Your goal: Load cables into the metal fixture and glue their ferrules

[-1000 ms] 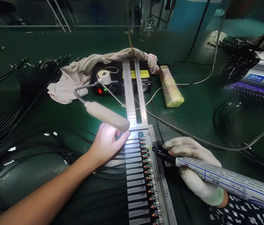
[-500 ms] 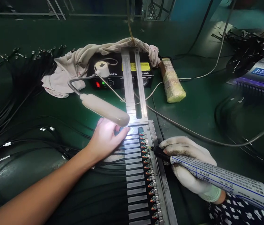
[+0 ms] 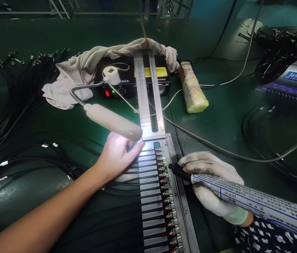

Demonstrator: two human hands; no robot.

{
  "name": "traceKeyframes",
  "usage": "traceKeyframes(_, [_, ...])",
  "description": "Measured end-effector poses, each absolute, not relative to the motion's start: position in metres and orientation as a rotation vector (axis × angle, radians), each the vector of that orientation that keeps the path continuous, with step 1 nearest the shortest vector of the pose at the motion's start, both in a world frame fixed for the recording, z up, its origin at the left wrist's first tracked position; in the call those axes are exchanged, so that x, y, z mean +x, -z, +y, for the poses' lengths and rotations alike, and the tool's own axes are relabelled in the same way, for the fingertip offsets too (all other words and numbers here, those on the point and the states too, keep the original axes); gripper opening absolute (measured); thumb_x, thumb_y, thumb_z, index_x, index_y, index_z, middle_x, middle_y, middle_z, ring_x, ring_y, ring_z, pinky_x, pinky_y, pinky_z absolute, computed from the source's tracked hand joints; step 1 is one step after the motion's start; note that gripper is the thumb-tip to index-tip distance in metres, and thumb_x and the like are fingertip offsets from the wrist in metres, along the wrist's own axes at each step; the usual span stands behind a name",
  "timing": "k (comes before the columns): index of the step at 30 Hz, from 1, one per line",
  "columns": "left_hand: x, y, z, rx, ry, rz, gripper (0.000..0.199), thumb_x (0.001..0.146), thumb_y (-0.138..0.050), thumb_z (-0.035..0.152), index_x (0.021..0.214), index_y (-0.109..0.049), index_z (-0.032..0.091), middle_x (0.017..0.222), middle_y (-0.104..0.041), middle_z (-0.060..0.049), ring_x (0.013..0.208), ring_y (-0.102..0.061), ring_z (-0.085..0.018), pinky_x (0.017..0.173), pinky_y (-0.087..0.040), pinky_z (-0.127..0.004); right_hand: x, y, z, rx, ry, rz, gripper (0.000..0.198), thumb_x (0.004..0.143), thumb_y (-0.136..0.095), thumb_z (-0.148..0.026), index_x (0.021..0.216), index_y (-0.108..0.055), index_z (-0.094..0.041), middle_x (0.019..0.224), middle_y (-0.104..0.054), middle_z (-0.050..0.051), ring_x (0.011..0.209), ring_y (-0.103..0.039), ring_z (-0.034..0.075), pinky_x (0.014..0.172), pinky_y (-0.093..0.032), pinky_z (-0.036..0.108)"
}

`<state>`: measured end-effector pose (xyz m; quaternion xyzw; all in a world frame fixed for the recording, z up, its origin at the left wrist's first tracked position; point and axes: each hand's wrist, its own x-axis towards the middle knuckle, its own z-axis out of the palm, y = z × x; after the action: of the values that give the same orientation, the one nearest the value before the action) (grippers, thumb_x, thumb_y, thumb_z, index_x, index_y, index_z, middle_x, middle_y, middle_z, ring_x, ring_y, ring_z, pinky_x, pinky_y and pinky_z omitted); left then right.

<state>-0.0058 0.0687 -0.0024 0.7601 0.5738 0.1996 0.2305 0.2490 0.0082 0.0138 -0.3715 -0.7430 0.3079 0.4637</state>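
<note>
My bare left hand (image 3: 115, 154) grips the upper left edge of a long metal fixture (image 3: 148, 177), its thumb on top and most fingertips hidden. Across the fixture lie black cables, their small connectors (image 3: 163, 174) with orange and green parts lined up along the right rail. In a stained white glove, my right hand (image 3: 214, 182) is wrapped round a large glue tube (image 3: 253, 202) printed with blue-framed text. The tube's black nozzle (image 3: 176, 169) points left, its tip beside the upper connectors. A lamp (image 3: 114, 121) on a bendy neck shines just above my left hand.
A black control box (image 3: 127, 92) with a cloth (image 3: 85, 70) over it stands behind the fixture. Right of it lies a wrapped block (image 3: 193, 88). A UV lamp unit (image 3: 293, 79) glows purple at far right. Loose black cables (image 3: 27, 84) cover the left side; a grey cord (image 3: 217, 149) crosses the right.
The whole view has shifted slightly, so things sit a little further left and up. Both hands keep their grips, and the nozzle stays by nearly the same connectors.
</note>
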Motion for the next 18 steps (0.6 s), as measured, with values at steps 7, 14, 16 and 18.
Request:
traceKeyframes(7, [-0.0059,0.0024,0.0687,2.085,-0.551,1.589,0.025,0.086,-0.053,0.042,0.086,-0.061,0.018,0.067,-0.048,-0.001,0.069,-0.045,-0.020,0.071,-0.038,-0.036,0.2498,-0.0169,0.0074,-0.887,-0.766,-1.832,0.022,0.073,-0.064,-0.010,0.095,-0.067,-0.013,0.098,-0.068,0.007,0.090,-0.067,0.019,0.082,-0.058,0.029])
traceKeyframes(14, [-0.0062,0.0035,0.0685,2.082,-0.556,1.592,0.024,0.086,-0.053,0.042,0.083,-0.061,0.019,0.067,-0.047,-0.001,0.070,-0.045,-0.020,0.071,-0.038,-0.036,0.2498,-0.0171,0.0063,-0.892,-0.782,-1.824,0.022,0.073,-0.064,-0.011,0.094,-0.068,-0.013,0.097,-0.068,0.007,0.090,-0.067,0.019,0.081,-0.058,0.029])
traceKeyframes(16, [-0.0067,0.0037,0.0685,2.084,-0.556,1.589,0.024,0.086,-0.053,0.042,0.084,-0.061,0.019,0.067,-0.047,-0.001,0.070,-0.046,-0.020,0.072,-0.039,-0.036,0.2500,-0.0171,0.0062,-0.897,-0.783,-1.822,0.022,0.073,-0.064,-0.011,0.094,-0.068,-0.013,0.097,-0.068,0.007,0.090,-0.067,0.019,0.082,-0.058,0.029])
traceKeyframes(18, [-0.0068,0.0035,0.0687,2.084,-0.555,1.586,0.024,0.086,-0.053,0.042,0.085,-0.061,0.019,0.067,-0.048,-0.001,0.070,-0.046,-0.020,0.072,-0.039,-0.036,0.2503,-0.0172,0.0064,-0.903,-0.783,-1.822,0.022,0.073,-0.063,-0.011,0.094,-0.068,-0.014,0.097,-0.068,0.007,0.090,-0.067,0.018,0.082,-0.058,0.029])
